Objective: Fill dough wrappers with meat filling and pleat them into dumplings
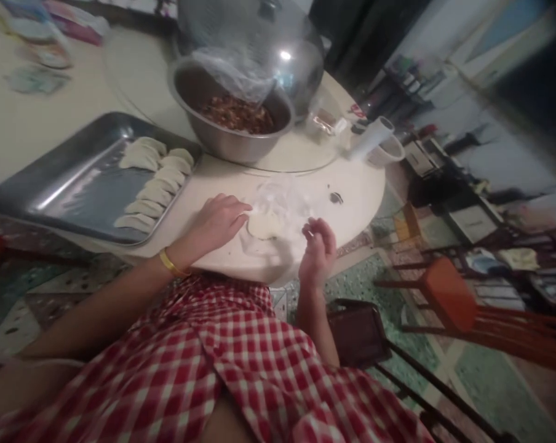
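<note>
A round, flat dough wrapper (263, 226) lies on a crumpled clear plastic film (282, 200) near the table's front edge. From the left, my left hand (220, 223) reaches to the film with thumb and forefinger closed at its edge, beside the dough. My right hand (318, 249) is at the film's right side, its fingers curled in; what they pinch, if anything, is too blurred to make out. Behind the film stands a metal bowl (234, 146) of brown minced filling (236, 115). Folded dumplings (151, 194) line the right side of a metal tray (75, 212).
A large metal lid (301, 67) stands behind the bowl, with a plastic bag (236, 71) draped over the bowl's rim. A white cup (389, 151) and a pale roll (374, 136) are at the right edge. Chairs (448, 292) and a brown stool (358, 335) stand to the right.
</note>
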Motion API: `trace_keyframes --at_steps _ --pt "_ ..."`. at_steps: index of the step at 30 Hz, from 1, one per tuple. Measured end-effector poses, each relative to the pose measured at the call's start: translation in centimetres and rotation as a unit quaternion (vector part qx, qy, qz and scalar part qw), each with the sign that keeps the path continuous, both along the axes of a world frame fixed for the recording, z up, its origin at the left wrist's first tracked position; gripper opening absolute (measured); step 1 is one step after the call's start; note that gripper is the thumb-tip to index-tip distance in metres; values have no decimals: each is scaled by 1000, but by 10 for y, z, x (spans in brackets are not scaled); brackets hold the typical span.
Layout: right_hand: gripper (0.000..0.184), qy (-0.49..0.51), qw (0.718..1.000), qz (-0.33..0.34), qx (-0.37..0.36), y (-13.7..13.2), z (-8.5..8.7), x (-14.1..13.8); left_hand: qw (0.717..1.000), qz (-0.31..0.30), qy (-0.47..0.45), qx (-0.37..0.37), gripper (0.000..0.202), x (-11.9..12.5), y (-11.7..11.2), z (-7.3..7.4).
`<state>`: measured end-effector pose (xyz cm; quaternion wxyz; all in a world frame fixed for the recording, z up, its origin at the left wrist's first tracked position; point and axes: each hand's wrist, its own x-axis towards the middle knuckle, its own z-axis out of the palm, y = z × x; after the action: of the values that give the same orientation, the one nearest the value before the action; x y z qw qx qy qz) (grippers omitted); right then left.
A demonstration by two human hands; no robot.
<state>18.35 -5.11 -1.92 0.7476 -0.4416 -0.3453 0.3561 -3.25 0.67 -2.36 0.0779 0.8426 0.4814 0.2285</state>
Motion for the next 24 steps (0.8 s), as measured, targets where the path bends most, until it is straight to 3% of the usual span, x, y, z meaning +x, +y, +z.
trace_keyframes --at_steps 7,13,24 --pt "24 -17 997 34 -65 -1 -30 6 998 -41 56 -11 29 37 28 -2" --pt "26 -44 994 57 -82 6 -34 10 995 -52 87 1 27 52 38 -4" --pt "33 -94 986 28 -135 9 -44 8 991 -45 126 24 19 55 30 -1"
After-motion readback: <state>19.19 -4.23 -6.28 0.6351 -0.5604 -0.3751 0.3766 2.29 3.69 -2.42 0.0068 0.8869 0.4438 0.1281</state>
